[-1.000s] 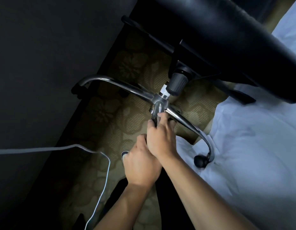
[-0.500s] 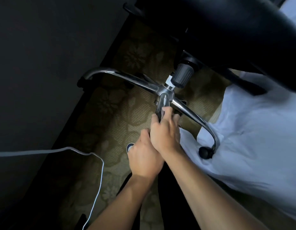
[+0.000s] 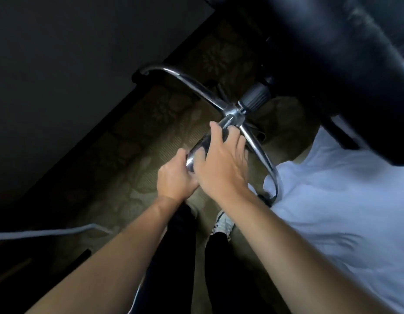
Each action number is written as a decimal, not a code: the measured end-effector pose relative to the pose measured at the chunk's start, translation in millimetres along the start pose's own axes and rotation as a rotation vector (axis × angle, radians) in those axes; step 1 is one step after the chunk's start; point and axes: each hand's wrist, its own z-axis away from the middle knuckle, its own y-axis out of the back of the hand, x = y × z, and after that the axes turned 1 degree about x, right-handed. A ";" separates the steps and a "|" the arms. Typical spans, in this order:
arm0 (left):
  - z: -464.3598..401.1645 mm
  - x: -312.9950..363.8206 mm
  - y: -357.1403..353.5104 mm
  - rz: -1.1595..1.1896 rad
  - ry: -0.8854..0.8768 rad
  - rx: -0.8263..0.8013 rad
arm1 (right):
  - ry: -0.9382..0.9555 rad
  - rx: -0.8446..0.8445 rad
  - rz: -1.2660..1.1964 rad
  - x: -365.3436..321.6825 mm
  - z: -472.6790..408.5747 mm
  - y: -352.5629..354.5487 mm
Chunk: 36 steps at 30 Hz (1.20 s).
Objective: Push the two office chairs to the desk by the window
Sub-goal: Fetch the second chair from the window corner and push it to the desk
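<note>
The head camera looks down at a dim floor. A black office chair with a shiny metal star base (image 3: 232,112) fills the top of the picture. Its dark padded seat (image 3: 332,53) hangs over the top right corner, and a grey ribbed post cover (image 3: 255,99) joins the seat to the middle of the base.

One shiny leg of the base points toward the person. The left hand (image 3: 173,175) is curled around the near end of this leg, with its fingers wrapped under the metal. The right hand (image 3: 221,162) lies on the same leg, just beside the left hand and touching it. Its fingers (image 3: 236,141) are a little spread and bent over the leg, close to the middle of the base.

Another leg curves away to the upper left, and a third bends down to the right, ending in a small black wheel (image 3: 267,199). That wheel sits at the edge of a white cloth sheet (image 3: 332,200), which covers the right side of the floor.

The chair stands on a tan carpet with a flower pattern (image 3: 151,132). A dark wall (image 3: 60,64) fills the left side. A thin white cable (image 3: 49,232) runs along the floor at the left edge. Below the hands are two legs in black trousers (image 3: 173,257) and a white shoe (image 3: 223,223).
</note>
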 end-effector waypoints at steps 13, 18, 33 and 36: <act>30.7 -83.1 -20.4 0.085 -0.015 0.015 | 0.336 0.662 0.247 -15.6 37.3 64.3; 31.9 -99.4 -22.1 0.130 -0.038 -0.022 | 0.129 0.677 0.408 5.6 15.1 81.6; 48.0 -153.9 -28.6 0.088 -0.018 -0.110 | 0.214 0.552 0.215 33.0 -1.3 56.2; 53.2 -165.1 -24.9 -0.129 0.003 -0.199 | 0.227 0.560 0.251 28.3 10.8 34.1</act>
